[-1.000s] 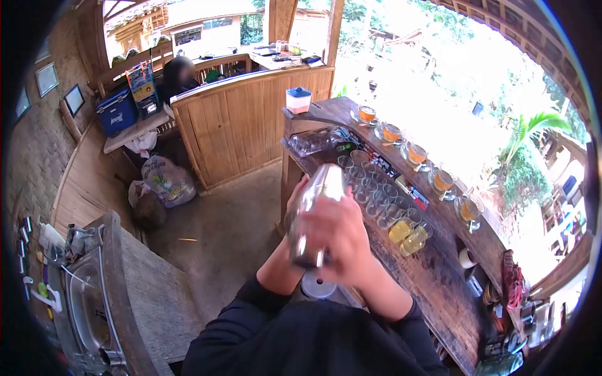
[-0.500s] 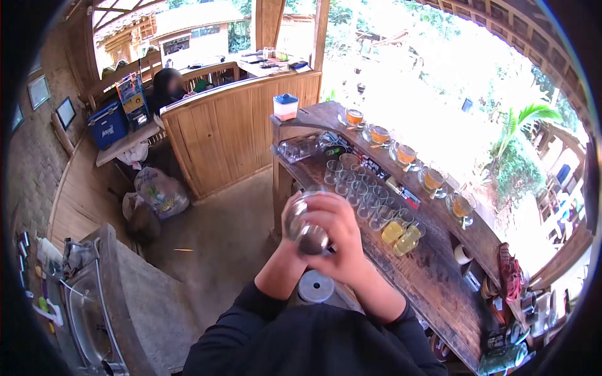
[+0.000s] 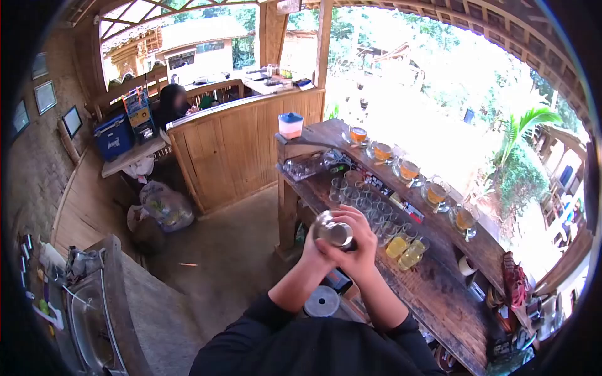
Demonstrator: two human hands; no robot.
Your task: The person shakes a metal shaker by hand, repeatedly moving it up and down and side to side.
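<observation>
— Held where?
— In mid-air, in front of the chest, near a dark brown wooden counter point(image 3: 433, 301): a shiny silver metal shaker point(image 3: 340, 235).
— Pointing which way?
— With one round end turned up toward the head camera; long axis running away from the viewer, strongly foreshortened. Cannot tell whether cap or base.
— Gripped how?
— By the right hand point(image 3: 362, 239), fingers curled over the far side, thumb across the near side; also by the left hand point(image 3: 311, 249), wrapped against the left side, fingers mostly hidden.
— And around?
— Just right, on the counter, rows of clear glass mugs point(image 3: 360, 202), plus two glass mugs of yellow liquid point(image 3: 411, 257). Below the hands, a grey round disc point(image 3: 315, 306) with a central hole.
— Farther out?
— On a raised wooden ledge point(image 3: 484, 254), five clear glass cups of amber drink point(image 3: 409, 169) on saucers.
</observation>
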